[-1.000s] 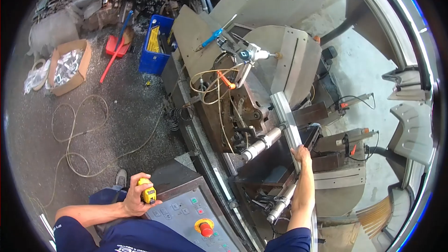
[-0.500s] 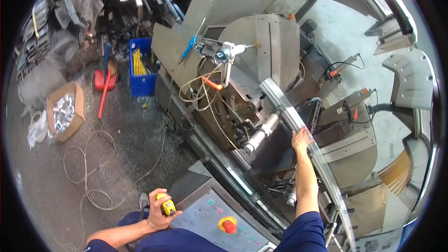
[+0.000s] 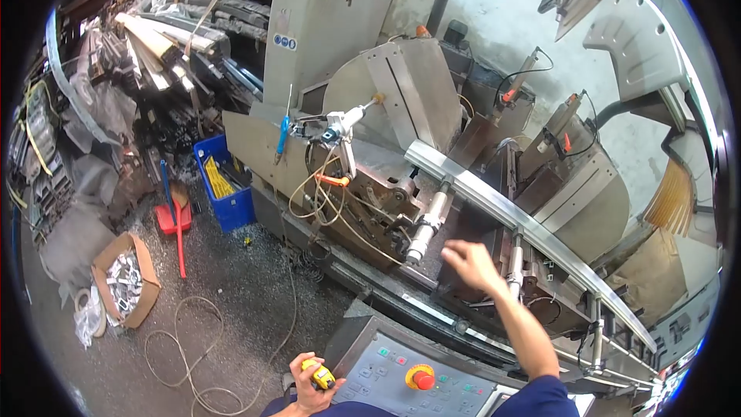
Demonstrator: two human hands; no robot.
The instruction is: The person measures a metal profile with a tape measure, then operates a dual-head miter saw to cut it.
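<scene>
My left hand (image 3: 307,395) is wrapped around a yellow tape measure (image 3: 319,374), beside the control panel (image 3: 370,371) with its red emergency stop button (image 3: 422,380). My right hand (image 3: 472,264) hovers over the machine, fingers loosely stretched and apart, with nothing in them. Just beyond it, a long silver aluminium profile (image 3: 494,197) lies diagonally across the machine, apart from the hand. Two clamp cylinders, one left of the hand (image 3: 426,232) and one right of it (image 3: 516,262), point at the profile's near side.
A saw housing with a rounded guard (image 3: 386,85) stands behind the profile's far end. On the littered floor at left are a blue bin (image 3: 235,212), a red dustpan (image 3: 171,218), a cardboard box of metal offcuts (image 3: 147,286) and a looping hose (image 3: 185,374). Profiles are piled behind.
My right hand has let go of the profile and drawn back toward me. The profile now lies against the clamps at a flatter angle. My view has shifted; the tape measure stays in my left hand.
</scene>
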